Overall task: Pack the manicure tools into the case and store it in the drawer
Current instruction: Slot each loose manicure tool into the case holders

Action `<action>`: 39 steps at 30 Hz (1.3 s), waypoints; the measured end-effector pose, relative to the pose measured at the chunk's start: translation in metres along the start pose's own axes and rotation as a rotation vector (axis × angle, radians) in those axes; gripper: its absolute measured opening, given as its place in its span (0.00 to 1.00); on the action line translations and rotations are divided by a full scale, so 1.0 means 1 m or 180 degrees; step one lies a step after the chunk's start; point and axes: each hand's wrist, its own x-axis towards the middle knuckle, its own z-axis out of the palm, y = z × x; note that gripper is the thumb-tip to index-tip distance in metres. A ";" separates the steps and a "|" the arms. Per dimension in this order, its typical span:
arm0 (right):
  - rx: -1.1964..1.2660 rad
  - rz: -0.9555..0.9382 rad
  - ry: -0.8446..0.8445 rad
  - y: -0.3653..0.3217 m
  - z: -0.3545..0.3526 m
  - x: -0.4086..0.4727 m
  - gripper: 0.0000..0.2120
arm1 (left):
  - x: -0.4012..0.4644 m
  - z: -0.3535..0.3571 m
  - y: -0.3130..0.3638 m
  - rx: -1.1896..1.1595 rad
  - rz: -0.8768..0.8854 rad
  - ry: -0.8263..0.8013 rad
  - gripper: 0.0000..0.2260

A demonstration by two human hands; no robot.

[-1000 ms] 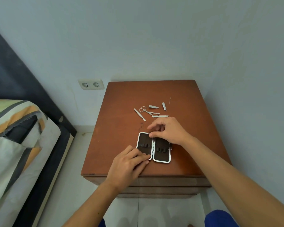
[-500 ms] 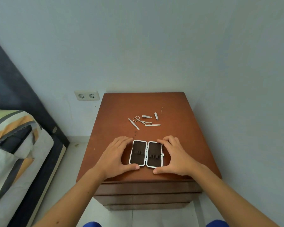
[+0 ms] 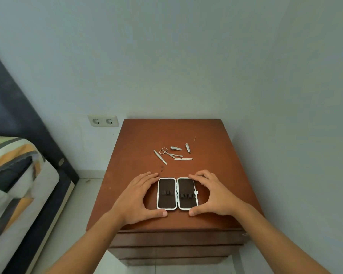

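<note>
The drawers (image 3: 176, 239) front the cabinet nearest the camera, all closed. On the cabinet top (image 3: 216, 155) above them the case (image 3: 177, 193) lies open flat, both dark halves empty. The left hand (image 3: 138, 198) cups its left edge and the right hand (image 3: 214, 194) its right edge, fingers spread, thumbs at the near corners, touching the rim and gripping nothing else. Farther back, well apart from the case, lie the tweezers (image 3: 160, 157), scissors (image 3: 169, 153), file (image 3: 183, 159) and two clippers (image 3: 176, 148) (image 3: 187, 148). A socket (image 3: 103, 121) sits on the wall beyond.

The brown wooden nightstand (image 3: 216, 165) carries an open case (image 3: 177, 193) and loose manicure tools (image 3: 173, 154) behind it.
</note>
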 end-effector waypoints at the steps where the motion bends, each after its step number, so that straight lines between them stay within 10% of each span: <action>1: 0.0001 -0.0003 -0.0006 0.001 0.000 0.000 0.56 | 0.000 0.000 0.001 0.0014 0.0011 0.0005 0.54; 6: 0.0194 -0.0039 -0.0037 0.006 0.000 0.003 0.51 | 0.000 0.000 0.001 0.0039 0.0052 -0.0007 0.55; 14: 0.0781 0.0207 0.1459 0.022 -0.008 0.064 0.10 | 0.000 0.001 0.002 0.0012 0.0023 0.0011 0.54; 29: -0.0268 0.0349 0.0982 0.024 -0.041 0.156 0.18 | 0.009 -0.002 -0.004 -0.0085 0.0024 0.0029 0.54; 39: 0.0951 0.0489 0.1511 0.023 -0.037 0.131 0.13 | 0.008 -0.001 -0.001 0.0013 0.0029 -0.0005 0.54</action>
